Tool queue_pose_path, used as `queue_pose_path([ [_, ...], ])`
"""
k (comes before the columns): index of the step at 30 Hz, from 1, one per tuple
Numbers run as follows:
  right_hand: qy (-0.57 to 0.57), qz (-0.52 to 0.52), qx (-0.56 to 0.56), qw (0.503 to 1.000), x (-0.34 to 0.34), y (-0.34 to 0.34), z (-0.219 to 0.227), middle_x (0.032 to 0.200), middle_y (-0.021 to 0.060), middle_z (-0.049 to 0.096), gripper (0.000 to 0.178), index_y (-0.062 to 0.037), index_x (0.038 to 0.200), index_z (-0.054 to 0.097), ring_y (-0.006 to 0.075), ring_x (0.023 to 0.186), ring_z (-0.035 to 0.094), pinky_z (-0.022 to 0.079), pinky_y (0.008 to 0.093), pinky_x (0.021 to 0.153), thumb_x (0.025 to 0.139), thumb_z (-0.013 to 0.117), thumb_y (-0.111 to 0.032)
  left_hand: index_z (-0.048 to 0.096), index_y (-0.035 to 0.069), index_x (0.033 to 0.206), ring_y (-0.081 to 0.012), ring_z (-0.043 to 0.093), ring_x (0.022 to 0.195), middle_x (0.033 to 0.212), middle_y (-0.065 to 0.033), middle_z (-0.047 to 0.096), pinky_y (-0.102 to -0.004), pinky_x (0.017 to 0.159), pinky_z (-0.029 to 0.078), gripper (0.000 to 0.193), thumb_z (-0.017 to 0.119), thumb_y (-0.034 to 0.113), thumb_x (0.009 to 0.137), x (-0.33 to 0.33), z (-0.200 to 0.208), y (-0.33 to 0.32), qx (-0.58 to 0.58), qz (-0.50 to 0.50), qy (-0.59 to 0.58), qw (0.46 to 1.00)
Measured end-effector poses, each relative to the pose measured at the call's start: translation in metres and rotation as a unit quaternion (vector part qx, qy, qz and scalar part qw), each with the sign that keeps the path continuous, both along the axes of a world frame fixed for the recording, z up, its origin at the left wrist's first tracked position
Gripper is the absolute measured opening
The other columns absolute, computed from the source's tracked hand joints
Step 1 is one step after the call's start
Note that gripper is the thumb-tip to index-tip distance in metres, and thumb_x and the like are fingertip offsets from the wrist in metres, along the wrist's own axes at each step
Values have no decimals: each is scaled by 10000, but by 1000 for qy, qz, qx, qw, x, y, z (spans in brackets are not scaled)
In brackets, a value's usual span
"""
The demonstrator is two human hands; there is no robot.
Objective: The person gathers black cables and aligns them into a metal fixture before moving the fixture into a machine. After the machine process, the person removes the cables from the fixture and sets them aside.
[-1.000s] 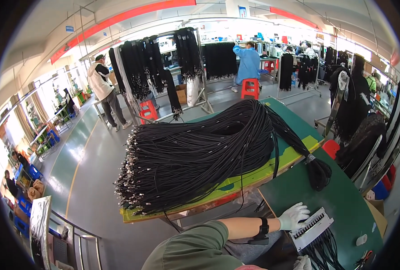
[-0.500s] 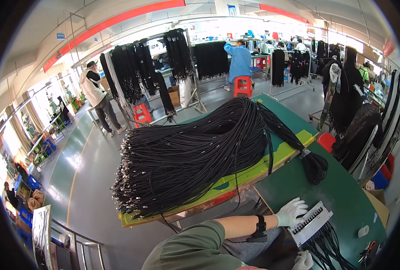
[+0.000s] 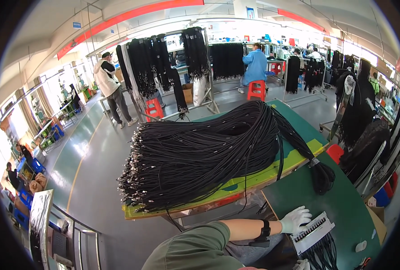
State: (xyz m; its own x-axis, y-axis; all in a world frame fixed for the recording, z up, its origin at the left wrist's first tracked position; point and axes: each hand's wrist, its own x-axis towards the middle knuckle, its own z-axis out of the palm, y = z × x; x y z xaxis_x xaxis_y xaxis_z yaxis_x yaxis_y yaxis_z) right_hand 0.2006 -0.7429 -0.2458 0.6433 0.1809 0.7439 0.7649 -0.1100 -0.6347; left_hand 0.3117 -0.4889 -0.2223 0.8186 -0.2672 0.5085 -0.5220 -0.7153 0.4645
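Observation:
My left hand (image 3: 295, 220), in a white glove, lies at the left edge of a white fixture plate (image 3: 314, 237) with its fingers stretched out. A row of black connectors (image 3: 310, 229) runs along that plate. From its near side black cables (image 3: 324, 253) trail toward the lower edge of the view. Just below the plate, close to the cables, is my right hand (image 3: 302, 264), also gloved. Most of it is cut off by the picture's edge, so its fingers cannot be made out.
A big heap of black cables (image 3: 200, 157) with metal ends covers the table ahead, and a tied bundle (image 3: 321, 177) overhangs the green worktop (image 3: 344, 211). A small white roll (image 3: 361, 246) sits at right. Racks of cables (image 3: 148, 65), red stools (image 3: 256, 90) and people stand beyond.
The whole scene has shifted slightly right in the view as my head moved. Less of my right hand shows now. My left hand stays by the plate.

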Motion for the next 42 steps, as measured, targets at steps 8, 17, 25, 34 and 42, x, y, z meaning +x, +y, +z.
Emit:
queue_pose_path([
  [8,261,-90,60,959,-12,0,-7,628,48,590,238,75,830,696,121,523,474,396,284,503,992,576,-52,563,4,1329,-388,444,1361,1391,-210,540,-532,1192,277,685,669,487,854,-5,15,5,2,25,39,999],
  [17,259,-94,50,960,-8,0,-17,636,21,575,219,64,829,713,112,538,478,387,281,503,972,609,-65,262,68,1571,-488,255,1459,1582,-301,234,-565,1221,196,1130,803,533,695,-7,18,5,18,130,-8,991],
  [25,235,-63,57,968,-13,6,7,645,21,572,227,53,825,718,110,557,488,388,281,508,976,613,-80,318,102,1524,-491,249,1457,1592,-273,213,-543,1220,220,1044,854,411,683,-1,7,2,-57,133,-39,989],
  [34,311,-87,75,943,-13,-1,-8,653,35,585,285,64,831,715,118,558,491,397,282,514,1005,574,-111,506,81,1103,-340,603,999,1192,-154,528,-421,818,505,480,813,241,771,-13,14,1,-244,102,40,964],
  [42,318,51,271,907,-1,-16,-46,660,50,619,300,70,827,716,117,543,488,404,279,511,1008,578,-126,508,56,797,-344,588,713,760,-118,561,-417,634,463,289,716,244,867,-6,2,-2,-222,104,64,967],
])
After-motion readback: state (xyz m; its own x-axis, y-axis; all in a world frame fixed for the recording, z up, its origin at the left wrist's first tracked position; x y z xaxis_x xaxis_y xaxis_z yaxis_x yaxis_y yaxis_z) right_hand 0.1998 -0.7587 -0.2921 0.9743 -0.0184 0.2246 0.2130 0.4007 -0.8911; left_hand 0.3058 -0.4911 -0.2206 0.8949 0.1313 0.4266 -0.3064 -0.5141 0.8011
